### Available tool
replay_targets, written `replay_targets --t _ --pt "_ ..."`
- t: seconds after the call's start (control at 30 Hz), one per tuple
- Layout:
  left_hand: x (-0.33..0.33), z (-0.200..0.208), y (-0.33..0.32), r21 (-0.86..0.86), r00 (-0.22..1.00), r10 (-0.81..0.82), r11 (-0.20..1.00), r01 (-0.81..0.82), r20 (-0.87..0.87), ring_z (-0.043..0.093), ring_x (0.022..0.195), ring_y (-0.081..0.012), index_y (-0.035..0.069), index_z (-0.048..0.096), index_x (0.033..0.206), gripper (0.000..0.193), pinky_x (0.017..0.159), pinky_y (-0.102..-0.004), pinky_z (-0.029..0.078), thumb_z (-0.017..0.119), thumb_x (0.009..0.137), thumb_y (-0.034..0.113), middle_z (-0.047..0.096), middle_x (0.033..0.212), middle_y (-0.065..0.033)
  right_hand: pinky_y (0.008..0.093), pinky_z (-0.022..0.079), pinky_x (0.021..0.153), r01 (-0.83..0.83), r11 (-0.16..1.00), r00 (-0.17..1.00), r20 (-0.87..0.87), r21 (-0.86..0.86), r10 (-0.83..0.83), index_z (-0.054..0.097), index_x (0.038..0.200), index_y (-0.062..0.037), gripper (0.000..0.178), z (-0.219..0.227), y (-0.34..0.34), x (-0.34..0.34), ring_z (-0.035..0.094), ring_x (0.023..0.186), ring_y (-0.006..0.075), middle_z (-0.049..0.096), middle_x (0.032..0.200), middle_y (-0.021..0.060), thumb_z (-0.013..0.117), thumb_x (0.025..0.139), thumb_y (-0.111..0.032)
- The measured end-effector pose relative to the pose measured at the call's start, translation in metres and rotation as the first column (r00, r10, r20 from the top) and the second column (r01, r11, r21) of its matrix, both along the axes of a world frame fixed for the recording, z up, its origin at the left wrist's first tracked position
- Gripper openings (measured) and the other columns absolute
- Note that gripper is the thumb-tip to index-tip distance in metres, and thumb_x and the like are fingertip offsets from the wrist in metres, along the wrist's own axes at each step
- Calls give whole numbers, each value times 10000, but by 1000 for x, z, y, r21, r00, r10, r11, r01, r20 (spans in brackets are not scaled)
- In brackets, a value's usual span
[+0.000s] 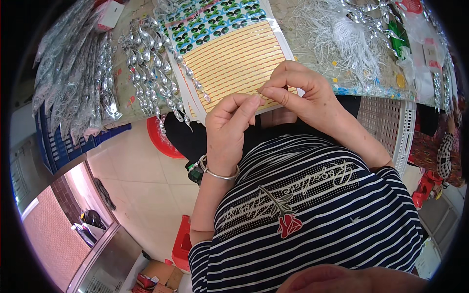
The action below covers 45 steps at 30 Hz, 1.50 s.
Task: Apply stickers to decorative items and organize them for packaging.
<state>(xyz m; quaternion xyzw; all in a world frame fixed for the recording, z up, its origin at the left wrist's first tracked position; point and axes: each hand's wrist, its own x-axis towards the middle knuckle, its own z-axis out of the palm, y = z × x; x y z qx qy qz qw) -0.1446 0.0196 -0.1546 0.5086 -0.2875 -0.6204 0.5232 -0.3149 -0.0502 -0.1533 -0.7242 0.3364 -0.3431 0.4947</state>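
My left hand (229, 128) and my right hand (307, 93) meet over the near edge of a stack of sheets. Both are closed in a pinch, thumb against forefinger, with the fingertips almost touching. Whatever lies between them is too small to make out. Beneath them is a yellow sheet with thin red wavy lines (229, 53). At its far end shows a sheet of green, black and blue stickers (215, 24). Twisted silver foil spirals (151, 68) lie along the left edge of the sheets, one strand reaching onto the yellow sheet.
Bagged silver spirals (80, 73) are heaped at the left over a blue crate (53, 141). White threads (349, 39) lie on the table (312, 46) at the right. A white basket (391, 127) stands below the right edge. Red stools (183, 244) are on the floor.
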Motion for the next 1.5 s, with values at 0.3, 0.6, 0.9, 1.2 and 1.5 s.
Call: replay_targets --t 0.3,0.6,0.9,1.2,1.5 --pt "0 0 0 23 1000 -22 1000 22 8 438 618 -17 -14 663 898 148 544 -163 327 621 889 128 627 767 12 246 443 744 -4 998 1000 -8 58 4 652 884 -16 53 0 -1 1 562 798 114 597 837 33 628 852 -50" --pt "-2 0 1 3 999 -20 1000 20 32 464 626 -22 -13 675 905 114 557 -163 353 652 865 91 607 745 22 242 446 762 -1 989 1000 7 149 0 655 904 -6 92 0 0 1 566 835 110 605 863 39 606 877 -79" --pt "-4 -1 2 -13 998 -5 1000 6 61 471 618 -18 -11 674 902 96 549 -154 361 667 850 69 594 730 30 236 442 776 5 943 1000 24 332 -14 657 927 -8 118 -1 1 2 559 848 101 601 885 36 591 897 -102" --pt "-4 -5 2 -39 994 56 998 -53 91 470 602 -9 -8 678 903 96 541 -147 354 677 840 65 594 707 38 223 425 789 -42 856 998 70 516 7 598 929 -26 94 2 6 -2 524 836 74 563 900 -8 586 912 -118" --pt "-3 -3 4 -33 994 24 999 -20 111 473 606 -8 -8 675 910 99 545 -147 357 671 847 69 605 726 34 218 426 775 -13 938 999 45 345 -2 606 906 -15 77 -3 5 -1 525 850 63 556 883 -2 600 900 -91"
